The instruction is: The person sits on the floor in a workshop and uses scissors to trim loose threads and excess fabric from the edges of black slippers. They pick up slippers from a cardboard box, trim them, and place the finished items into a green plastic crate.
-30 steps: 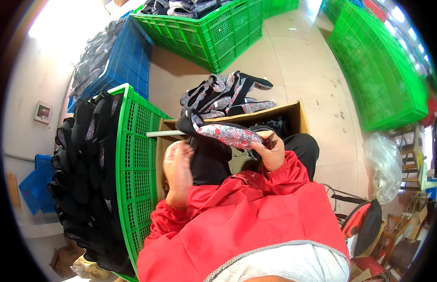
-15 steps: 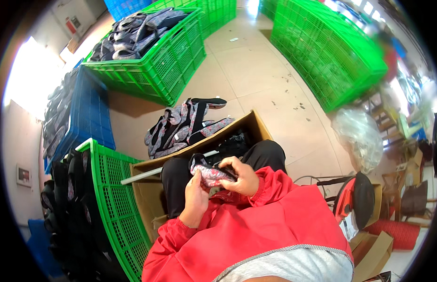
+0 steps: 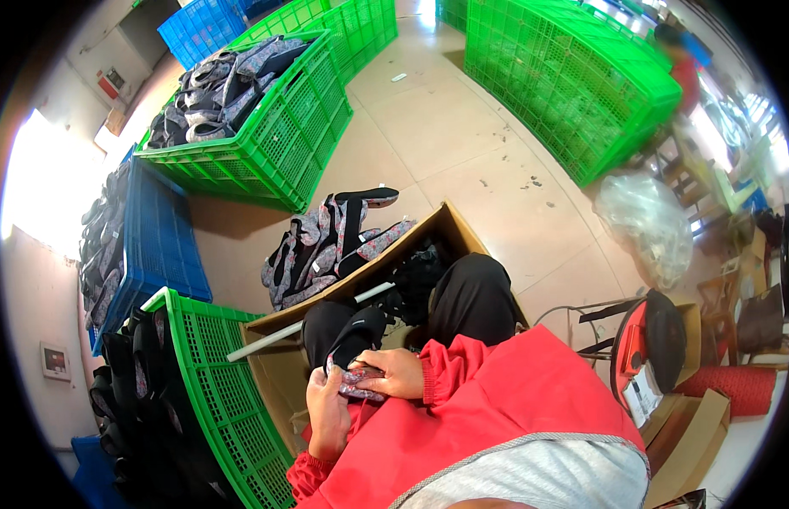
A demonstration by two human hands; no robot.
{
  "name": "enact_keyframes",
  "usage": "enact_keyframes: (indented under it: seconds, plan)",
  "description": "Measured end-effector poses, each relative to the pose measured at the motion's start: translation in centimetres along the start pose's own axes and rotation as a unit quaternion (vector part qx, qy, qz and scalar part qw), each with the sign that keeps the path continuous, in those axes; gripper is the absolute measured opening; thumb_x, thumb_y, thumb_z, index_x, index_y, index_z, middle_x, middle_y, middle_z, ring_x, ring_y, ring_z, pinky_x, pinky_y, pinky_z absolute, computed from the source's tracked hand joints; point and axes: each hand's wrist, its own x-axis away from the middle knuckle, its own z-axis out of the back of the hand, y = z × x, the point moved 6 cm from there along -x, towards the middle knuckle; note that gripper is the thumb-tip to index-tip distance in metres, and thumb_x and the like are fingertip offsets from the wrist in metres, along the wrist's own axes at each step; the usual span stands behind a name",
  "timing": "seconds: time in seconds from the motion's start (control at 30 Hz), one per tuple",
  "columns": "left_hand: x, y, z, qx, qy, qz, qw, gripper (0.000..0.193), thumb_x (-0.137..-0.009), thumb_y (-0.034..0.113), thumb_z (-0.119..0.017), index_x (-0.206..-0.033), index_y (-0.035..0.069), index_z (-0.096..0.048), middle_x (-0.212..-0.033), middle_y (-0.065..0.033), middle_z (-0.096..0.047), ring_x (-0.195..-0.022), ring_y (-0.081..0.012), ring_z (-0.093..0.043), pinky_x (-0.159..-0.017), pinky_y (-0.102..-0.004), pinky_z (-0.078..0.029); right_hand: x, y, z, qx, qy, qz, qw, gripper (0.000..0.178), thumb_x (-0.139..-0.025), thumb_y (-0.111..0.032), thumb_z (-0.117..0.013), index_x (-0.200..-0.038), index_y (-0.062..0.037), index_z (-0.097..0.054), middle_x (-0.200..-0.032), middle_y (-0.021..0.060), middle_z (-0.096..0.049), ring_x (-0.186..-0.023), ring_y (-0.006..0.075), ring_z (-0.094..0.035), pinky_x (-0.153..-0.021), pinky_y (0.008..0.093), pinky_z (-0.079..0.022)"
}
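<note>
Low over my lap, both hands hold a soft fabric piece [image 3: 357,334] with a black end and a grey-pink patterned part. My left hand [image 3: 328,414] grips the patterned edge from below, its thumb pointing up. From the other side, my right hand [image 3: 398,371] has its fingers closed on the same patterned part. The piece's underside is hidden by my fingers. Just past my knees stands an open cardboard box [image 3: 452,222] with black material inside. Behind it, a heap of similar patterned and black pieces [image 3: 326,242] lies on the floor.
A white rod [image 3: 263,345] crosses the box by my left knee. Green crates [image 3: 216,386] and a blue crate [image 3: 165,242] full of such pieces line the left. Another green crate [image 3: 572,93] and a clear plastic bag [image 3: 644,225] are at right. A red-and-black round item [image 3: 661,348] sits beside me.
Both hands have moved lower and slightly left with the fabric piece. Its black end now points up and away from me. The view has shifted a little.
</note>
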Motion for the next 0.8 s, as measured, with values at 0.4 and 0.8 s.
enact_keyframes:
  seconds: [0.4,0.8]
  plan:
    - [0.5,0.1,2.4,-0.099,0.021,-0.090,0.991,0.009,-0.092,0.000,-0.058,-0.098,0.001,-0.051,-0.093,-0.0046,-0.060,-0.078,-0.0087,-0.057,-0.069,-0.0237,-0.048,-1.9,3.9,-2.7,-0.072,0.011,-0.087,0.994,0.029,-0.079,-0.014,-0.074,-0.101,-0.0005,-0.060,-0.093,0.0148,-0.070,-0.089,0.0314,-0.069,-0.075,0.0375,-0.051]
    - [1.3,5.6,-2.3,-0.597,0.157,-0.384,0.686,0.012,-0.079,0.000,-0.060,-0.090,-0.001,-0.054,-0.084,-0.0165,-0.052,-0.075,-0.0377,-0.053,-0.064,-0.0448,-0.043,-5.9,2.6,-3.3,0.059,0.050,-0.083,0.994,0.032,-0.083,-0.016,-0.064,-0.108,-0.0020,-0.051,-0.095,0.0202,-0.068,-0.090,0.0408,-0.063,-0.076,0.0465,-0.051]
